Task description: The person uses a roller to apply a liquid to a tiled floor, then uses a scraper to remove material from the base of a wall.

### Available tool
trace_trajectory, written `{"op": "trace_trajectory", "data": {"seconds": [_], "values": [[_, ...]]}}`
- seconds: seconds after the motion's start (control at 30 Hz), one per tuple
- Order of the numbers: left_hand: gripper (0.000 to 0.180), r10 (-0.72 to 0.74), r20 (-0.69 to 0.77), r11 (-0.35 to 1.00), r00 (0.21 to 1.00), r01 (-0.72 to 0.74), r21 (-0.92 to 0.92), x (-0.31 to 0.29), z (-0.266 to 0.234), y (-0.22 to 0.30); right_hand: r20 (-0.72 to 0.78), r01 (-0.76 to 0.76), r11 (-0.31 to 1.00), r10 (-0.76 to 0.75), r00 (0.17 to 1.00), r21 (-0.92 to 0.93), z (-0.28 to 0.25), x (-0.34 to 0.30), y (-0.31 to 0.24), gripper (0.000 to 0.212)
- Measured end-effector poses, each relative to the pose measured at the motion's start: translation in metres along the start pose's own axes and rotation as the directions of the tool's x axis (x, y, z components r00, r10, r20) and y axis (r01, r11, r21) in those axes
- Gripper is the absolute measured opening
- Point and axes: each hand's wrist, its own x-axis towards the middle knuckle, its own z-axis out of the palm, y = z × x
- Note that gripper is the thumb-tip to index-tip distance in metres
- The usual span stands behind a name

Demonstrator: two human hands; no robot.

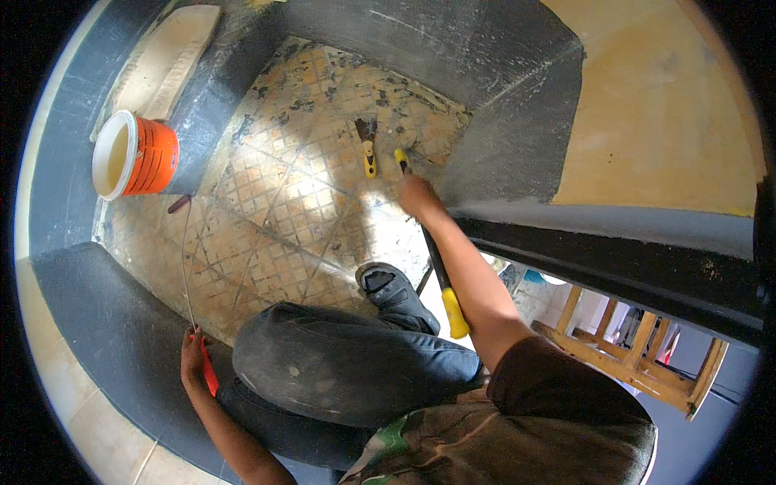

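Note:
My left hand [194,358], low at the left, is closed around the orange-red handle [210,373] of a small paint roller. Its thin wire shaft runs up to a short brown roller head [179,204] near the bucket. My right hand [419,196] grips a black-and-yellow long-handled tool [437,263]. One yellow end shows just beyond my fist, the other beside my forearm; which kind of tool it is I cannot tell. A putty knife [369,153] with a yellow-and-black handle and dark-smeared blade lies on the tiled floor, left of my right hand.
An orange bucket [156,158] with a white rim stands at the left by a grey wall [517,137]. Worn floor tiles [275,210] carry dark flakes. A pale board [166,61] leans behind the bucket. My bent leg [347,364] and shoe fill the near middle; a wooden frame [638,347] is at right.

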Motion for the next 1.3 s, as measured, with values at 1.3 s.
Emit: {"op": "trace_trajectory", "data": {"seconds": [1.3], "values": [[0.053, -0.088, 0.318, 0.992, 0.944, 0.055, 0.112, -0.120, 0.145, -0.117, 0.109, 0.208, 0.935, -0.183, 0.977, -0.289, 0.019, -0.015, 0.047, 0.065]]}}
